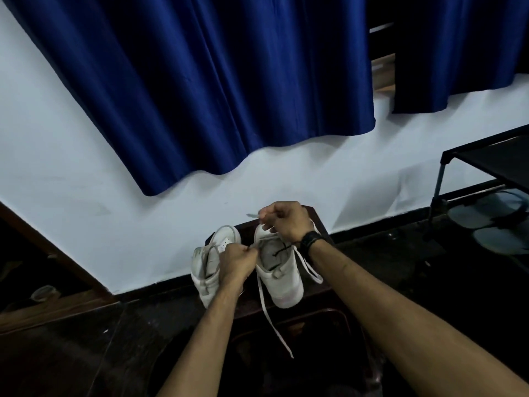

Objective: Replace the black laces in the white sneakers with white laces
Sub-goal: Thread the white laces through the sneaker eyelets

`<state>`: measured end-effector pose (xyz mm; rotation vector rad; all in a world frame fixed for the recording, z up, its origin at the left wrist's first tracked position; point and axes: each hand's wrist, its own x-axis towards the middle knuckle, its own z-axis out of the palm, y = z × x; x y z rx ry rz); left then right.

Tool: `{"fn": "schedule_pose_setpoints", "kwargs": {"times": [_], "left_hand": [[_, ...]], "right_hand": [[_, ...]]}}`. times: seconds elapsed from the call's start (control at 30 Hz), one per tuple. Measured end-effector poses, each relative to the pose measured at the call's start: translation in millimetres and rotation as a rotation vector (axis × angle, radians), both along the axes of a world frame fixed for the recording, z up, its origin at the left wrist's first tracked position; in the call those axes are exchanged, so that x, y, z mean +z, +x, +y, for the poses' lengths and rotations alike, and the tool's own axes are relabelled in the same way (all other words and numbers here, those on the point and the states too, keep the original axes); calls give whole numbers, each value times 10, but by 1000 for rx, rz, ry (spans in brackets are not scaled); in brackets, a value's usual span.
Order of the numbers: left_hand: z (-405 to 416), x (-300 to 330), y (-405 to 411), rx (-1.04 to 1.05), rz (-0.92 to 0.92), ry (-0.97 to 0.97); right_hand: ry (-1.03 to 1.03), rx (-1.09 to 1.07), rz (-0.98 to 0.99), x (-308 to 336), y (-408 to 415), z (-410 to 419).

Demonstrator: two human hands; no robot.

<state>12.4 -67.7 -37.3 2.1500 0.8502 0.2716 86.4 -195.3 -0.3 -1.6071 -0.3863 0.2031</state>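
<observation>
Two white sneakers stand side by side on a dark wooden stool [320,222] by the wall. The left sneaker [210,267] leans to the left. The right sneaker [282,279] carries a white lace [272,322] whose loose ends trail down past the stool's front and over the shoe's right side. A short bit of black lace [282,250] shows inside the right sneaker's opening. My left hand [236,265] pinches the white lace at the right sneaker's left eyelets. My right hand [284,222] grips the lace's tip above the toe end.
A blue curtain [217,90] hangs on the white wall behind the stool. At the right stands a black shoe rack [486,167] with pale sandals [492,224] under it. The floor is dark. A wooden frame [48,308] lies low at the left.
</observation>
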Motion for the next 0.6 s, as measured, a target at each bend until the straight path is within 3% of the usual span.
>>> {"fn": "schedule_pose_setpoints", "kwargs": {"times": [0.17,0.33,0.6], "left_hand": [[107,-74,43,93,-90,-489],[174,-45,-50,88,-99,-782],[161,-34,-73,67,-115,-840]], "right_hand": [[-302,-38,-178,-190,-34,119],[-289,-116,-128,-274,58,-40],[-235,-125,-80,-269,69,-116]]}}
